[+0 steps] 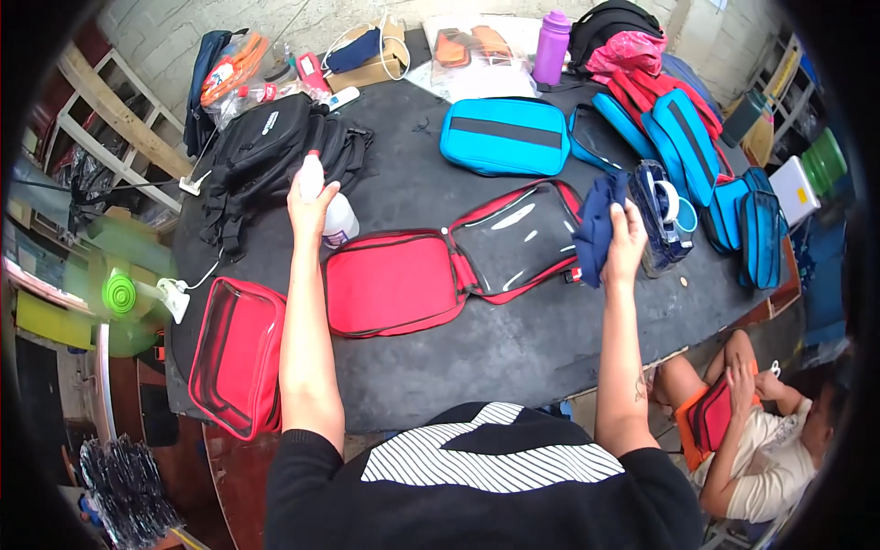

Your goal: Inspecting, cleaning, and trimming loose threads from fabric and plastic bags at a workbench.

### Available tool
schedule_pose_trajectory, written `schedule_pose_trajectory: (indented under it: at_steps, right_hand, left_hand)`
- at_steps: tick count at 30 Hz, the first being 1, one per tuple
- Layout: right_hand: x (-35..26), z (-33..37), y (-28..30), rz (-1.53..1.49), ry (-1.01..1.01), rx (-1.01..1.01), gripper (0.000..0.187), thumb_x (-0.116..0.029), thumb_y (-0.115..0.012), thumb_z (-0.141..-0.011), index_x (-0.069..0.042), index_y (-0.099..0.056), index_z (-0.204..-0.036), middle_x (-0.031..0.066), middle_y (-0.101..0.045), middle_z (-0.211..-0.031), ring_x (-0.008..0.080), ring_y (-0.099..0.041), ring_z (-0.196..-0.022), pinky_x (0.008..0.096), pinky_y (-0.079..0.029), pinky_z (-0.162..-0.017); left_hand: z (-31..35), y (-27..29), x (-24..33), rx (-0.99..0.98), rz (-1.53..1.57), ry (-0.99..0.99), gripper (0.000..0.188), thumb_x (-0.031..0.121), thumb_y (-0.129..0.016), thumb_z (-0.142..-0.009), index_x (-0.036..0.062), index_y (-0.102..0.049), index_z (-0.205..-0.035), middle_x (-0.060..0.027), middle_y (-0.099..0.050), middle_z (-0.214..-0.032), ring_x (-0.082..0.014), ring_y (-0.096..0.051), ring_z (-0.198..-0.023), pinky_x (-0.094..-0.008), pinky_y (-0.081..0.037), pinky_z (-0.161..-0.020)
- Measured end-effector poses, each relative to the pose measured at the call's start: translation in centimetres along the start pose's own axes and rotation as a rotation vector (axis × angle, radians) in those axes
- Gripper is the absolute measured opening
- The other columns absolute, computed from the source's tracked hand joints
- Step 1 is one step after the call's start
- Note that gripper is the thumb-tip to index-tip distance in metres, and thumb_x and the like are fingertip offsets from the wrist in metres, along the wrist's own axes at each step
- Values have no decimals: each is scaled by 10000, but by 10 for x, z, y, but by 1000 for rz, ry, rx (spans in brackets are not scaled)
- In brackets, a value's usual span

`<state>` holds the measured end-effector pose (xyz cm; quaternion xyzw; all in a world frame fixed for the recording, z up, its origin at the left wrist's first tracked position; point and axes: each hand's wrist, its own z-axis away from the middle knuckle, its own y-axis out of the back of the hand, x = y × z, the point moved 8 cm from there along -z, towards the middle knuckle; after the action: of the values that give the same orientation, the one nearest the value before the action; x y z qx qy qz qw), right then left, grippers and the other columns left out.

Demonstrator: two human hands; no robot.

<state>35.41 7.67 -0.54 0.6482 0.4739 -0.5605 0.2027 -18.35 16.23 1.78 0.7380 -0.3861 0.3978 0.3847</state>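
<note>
My left hand (310, 209) is closed around the neck of a white spray bottle (340, 223) with a red nozzle tip; its body stands close to the table surface. In my right hand (626, 240) is a bunched dark blue cloth (598, 227), gripped between the fingers. Between my hands lies a red bag (394, 284), opened flat, with its clear plastic lid (518, 240) folded out to the right. White glare streaks show on the plastic. The cloth hangs at the lid's right edge; I cannot tell whether it touches.
Another red bag with a clear window (236, 357) lies left of my forearm. A black backpack (275, 137) sits behind the bottle. Blue bags (504, 136), a tape dispenser (662, 220) and a purple bottle (552, 48) are farther off. A green fan (119, 291) is at left; a seated person (761, 449) holds a red bag at lower right.
</note>
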Motion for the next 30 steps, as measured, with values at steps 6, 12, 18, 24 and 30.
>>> schedule_pose_trajectory:
  at_steps: [6, 12, 18, 24, 30]
  right_hand:
    - [-1, 2, 77, -111, -48, 189, 182, -92, -567, -922, 0, -611, -1073, 9, -619, -948, 71, -567, -842, 218, -461, -756]
    - [-12, 5, 58, -141, -7, 119, 159, -77, -568, -913, -11, -602, -1053, 11, -627, -920, 88, -607, -786, 222, -500, -701]
    - [-5, 9, 55, -130, -35, 116, 141, -73, -582, -904, -29, -612, -1035, -7, -623, -905, 66, -584, -785, 205, -482, -704]
    - [-9, 17, -6, 284, 5, -48, 286, -138, -619, -885, 21, -590, -1121, 25, -612, -974, 80, -554, -859, 227, -447, -775]
    - [14, 82, -145, 933, 447, -662, 336, -99, -560, -752, -40, -621, -1077, 140, -599, -1146, 364, -553, -1058, 497, -441, -873]
  left_hand:
    - [93, -125, 104, -881, -267, -502, 439, 2, -580, -572, 38, -626, -1008, -141, -642, -1007, -315, -614, -998, -395, -416, -955]
    - [128, -162, 104, -958, -400, -590, 398, -2, -601, -596, 110, -626, -977, -89, -639, -874, -270, -613, -928, -428, -391, -951]
    - [86, -163, 103, -718, -393, -483, 402, 1, -599, -638, 65, -619, -1034, -107, -646, -943, -293, -611, -954, -391, -449, -897]
    - [46, -66, 75, 186, -142, -380, 824, 105, -757, -695, -12, -324, -1386, -204, -312, -1411, -305, -336, -1292, -405, -304, -1051]
    - [151, -162, 89, -402, -473, -447, 610, 260, -585, -848, 55, -382, -1385, -201, -412, -1310, -346, -361, -1253, -505, -252, -1051]
